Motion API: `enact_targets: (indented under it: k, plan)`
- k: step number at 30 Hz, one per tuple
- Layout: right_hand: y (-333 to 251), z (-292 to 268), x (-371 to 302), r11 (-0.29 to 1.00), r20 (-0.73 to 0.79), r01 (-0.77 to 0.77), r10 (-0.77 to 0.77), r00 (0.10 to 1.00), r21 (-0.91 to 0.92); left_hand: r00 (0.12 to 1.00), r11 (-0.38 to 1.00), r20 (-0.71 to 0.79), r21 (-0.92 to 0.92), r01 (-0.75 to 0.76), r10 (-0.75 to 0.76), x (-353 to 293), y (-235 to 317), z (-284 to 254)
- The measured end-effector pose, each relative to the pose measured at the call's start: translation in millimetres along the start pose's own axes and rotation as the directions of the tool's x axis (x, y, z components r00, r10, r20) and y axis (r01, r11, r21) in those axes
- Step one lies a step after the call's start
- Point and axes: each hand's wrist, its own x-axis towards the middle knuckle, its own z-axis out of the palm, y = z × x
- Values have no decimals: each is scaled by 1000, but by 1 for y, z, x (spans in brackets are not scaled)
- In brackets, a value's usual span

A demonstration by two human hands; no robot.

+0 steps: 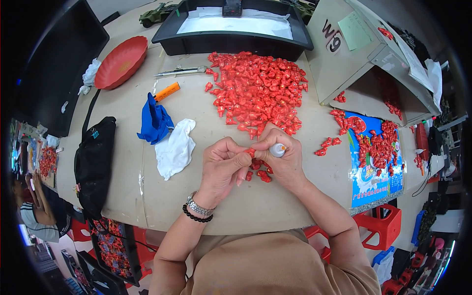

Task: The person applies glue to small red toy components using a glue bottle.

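Note:
Over the table's front half, my left hand (220,166) pinches a small red plastic piece (251,152) between thumb and fingers. Fingertips of my right hand (286,160) meet it from the other side. A white marker-like tool (278,149), its end showing, is tucked in my right hand as well; its other end is hidden. Several loose red pieces (262,175) lie just below my fingers. Beyond my hands spreads a large heap of the same red pieces (260,88), its near edge close to my right knuckles.
Left lie a white cloth (176,149), blue cloth (156,119), orange-handled tool (167,91), metal calliper-like tool (181,71), red bowl (121,63) and black bag (96,164). A black tray (236,46) stands behind the heap. Right are an open box (344,54) and blue sheet (366,194) bearing red pieces.

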Motion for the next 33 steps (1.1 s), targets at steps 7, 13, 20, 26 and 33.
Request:
enact_targets:
  k: [7, 13, 20, 26, 33]
  plan:
    - [0, 1, -2, 1000, 5, 17, -17, 1000, -12, 1000, 1000, -5, 11, -10, 10, -2, -2, -1]
    - [3, 1, -3, 1000, -2, 16, -16, 1000, -9, 1000, 1000, -2, 10, -17, 17, -2, -3, -2]
    - [-2, -2, 6, 976, -37, 78, -88, 995, -205, 994, 991, -75, 118, -68, 77, 4, -1, 2]
    - [-5, 1, 3, 983, -95, 39, -57, 994, -178, 950, 886, -130, 413, -210, 285, 2, -5, 7]
    - [-9, 0, -3, 982, -130, -176, 166, 977, -71, 803, 472, 160, 737, -484, 574, -3, -10, 2]
